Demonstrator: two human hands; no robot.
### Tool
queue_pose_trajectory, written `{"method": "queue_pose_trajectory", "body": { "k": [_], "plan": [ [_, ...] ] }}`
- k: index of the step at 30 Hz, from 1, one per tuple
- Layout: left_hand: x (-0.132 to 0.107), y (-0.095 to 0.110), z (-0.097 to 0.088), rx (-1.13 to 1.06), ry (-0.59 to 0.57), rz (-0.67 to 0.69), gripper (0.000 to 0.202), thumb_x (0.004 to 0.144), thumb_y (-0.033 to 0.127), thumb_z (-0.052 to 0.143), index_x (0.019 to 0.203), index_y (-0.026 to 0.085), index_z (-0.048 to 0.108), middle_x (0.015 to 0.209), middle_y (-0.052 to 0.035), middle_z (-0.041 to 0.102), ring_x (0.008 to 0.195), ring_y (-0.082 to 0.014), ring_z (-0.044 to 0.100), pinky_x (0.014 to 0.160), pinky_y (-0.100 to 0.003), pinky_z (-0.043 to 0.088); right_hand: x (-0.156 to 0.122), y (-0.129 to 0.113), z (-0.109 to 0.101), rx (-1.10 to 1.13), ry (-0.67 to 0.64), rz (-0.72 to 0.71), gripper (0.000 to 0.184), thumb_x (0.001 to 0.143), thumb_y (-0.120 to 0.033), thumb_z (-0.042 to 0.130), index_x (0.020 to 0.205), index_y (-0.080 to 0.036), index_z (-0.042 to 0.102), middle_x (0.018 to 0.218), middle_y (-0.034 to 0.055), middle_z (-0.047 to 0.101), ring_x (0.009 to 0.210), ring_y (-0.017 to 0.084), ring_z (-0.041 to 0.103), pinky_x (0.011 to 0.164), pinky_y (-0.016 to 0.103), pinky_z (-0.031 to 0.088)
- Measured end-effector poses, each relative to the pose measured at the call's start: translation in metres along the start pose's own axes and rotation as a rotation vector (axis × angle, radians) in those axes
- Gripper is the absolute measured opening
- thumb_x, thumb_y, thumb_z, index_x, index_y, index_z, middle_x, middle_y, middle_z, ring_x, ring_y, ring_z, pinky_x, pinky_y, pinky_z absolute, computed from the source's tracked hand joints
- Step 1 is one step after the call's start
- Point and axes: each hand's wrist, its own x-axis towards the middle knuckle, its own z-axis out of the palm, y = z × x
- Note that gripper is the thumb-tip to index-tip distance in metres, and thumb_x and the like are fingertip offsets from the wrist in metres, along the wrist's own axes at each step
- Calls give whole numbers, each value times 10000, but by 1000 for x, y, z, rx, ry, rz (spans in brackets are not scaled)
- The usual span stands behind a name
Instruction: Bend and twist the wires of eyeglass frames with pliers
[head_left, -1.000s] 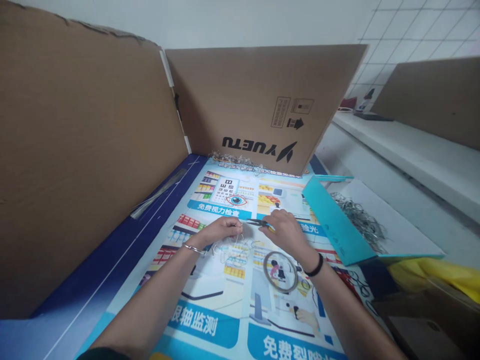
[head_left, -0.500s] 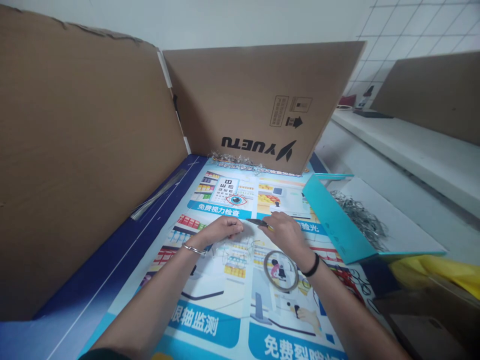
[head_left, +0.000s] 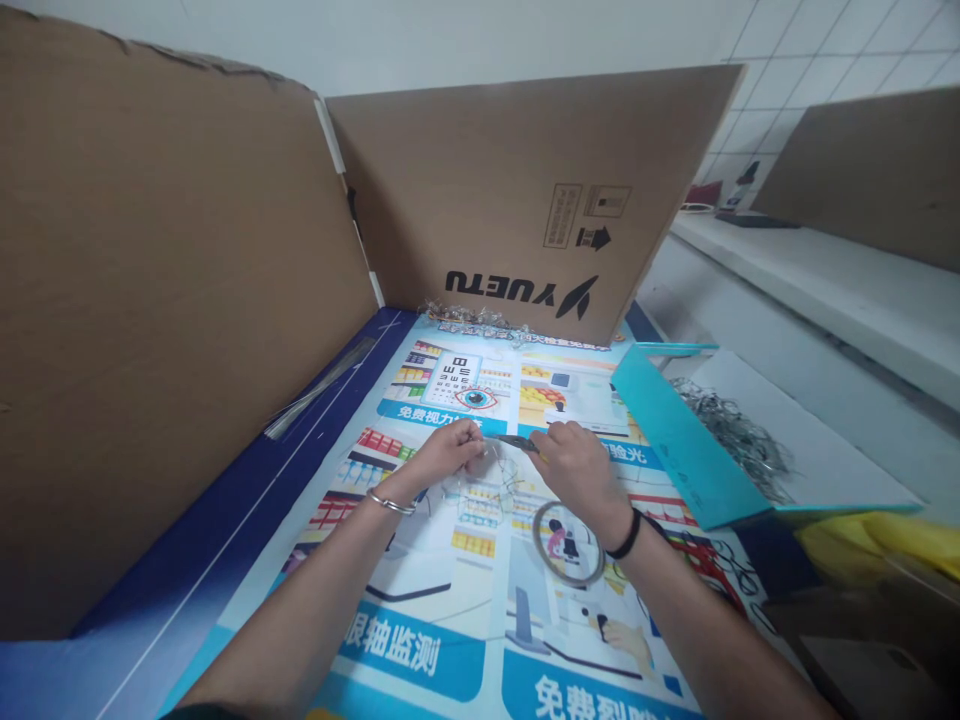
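Observation:
My left hand [head_left: 448, 452] is pinched on a thin wire eyeglass frame [head_left: 484, 485] with clear lenses, held just above a printed poster [head_left: 450, 610] that covers the table. My right hand [head_left: 574, 465] is closed around small dark pliers [head_left: 517, 441] whose tip points left and meets the frame near my left fingers. A silver bangle circles my left wrist. On my right wrist sits a black band.
A roll of clear tape [head_left: 568, 542] lies on the poster under my right wrist. A teal box lid [head_left: 675, 440] at the right holds a heap of wire frames [head_left: 731, 435]. Cardboard walls [head_left: 172, 300] close off the left and back. Yellow plastic [head_left: 870, 535] lies at the right.
Both hands have lifted slightly and come closer together. The pliers' tip now reaches the frame at my left fingers. The frame has risen off the poster a little.

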Motion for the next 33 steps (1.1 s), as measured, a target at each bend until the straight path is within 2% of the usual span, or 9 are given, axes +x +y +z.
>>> {"method": "queue_pose_trajectory", "body": {
  "k": [5,7,11,17,23,26,33],
  "plan": [
    [3,2,-1,243,183,262,135,747,216,593,645,172,518,783,-14,547,804,-150,515,731,-254,406,0,0,4,1,29,-9,173,870,-345,512,881,-212,622,802,56,560,808,199,440,698,305,237],
    [3,3,-2,290,211,308,116,738,189,599,642,174,535,804,-19,548,848,-161,511,782,-270,399,0,1,5,6,37,-2,179,871,-349,508,879,-211,622,798,57,558,808,200,438,700,305,239],
    [1,5,-2,306,159,261,96,762,206,587,675,178,559,749,-3,580,784,-156,526,801,-290,389,-1,1,5,-2,43,5,162,852,-345,538,879,-209,621,796,58,556,804,200,436,690,302,237],
    [0,4,2,305,79,232,100,811,217,509,725,174,539,782,-3,604,738,-137,537,704,-248,408,-2,1,3,-15,69,9,119,832,-307,563,840,-203,620,774,56,557,777,196,431,671,306,229],
    [1,2,4,476,116,241,101,813,212,490,723,181,523,703,15,560,650,-122,492,616,-229,372,-3,2,6,-22,106,-11,108,824,-298,577,828,-197,615,759,53,553,764,194,419,664,309,221],
    [-1,2,6,483,144,204,95,822,231,478,744,190,510,696,22,562,619,-117,483,593,-226,357,-3,2,7,-34,125,-18,94,826,-281,570,806,-197,608,742,50,542,753,193,410,657,312,213],
    [-1,-2,6,473,129,181,109,866,278,433,795,206,475,677,39,540,608,-115,484,572,-221,332,-2,1,9,-48,167,-29,63,809,-250,581,786,-195,602,728,48,537,741,188,400,653,314,207]
  ]
}}
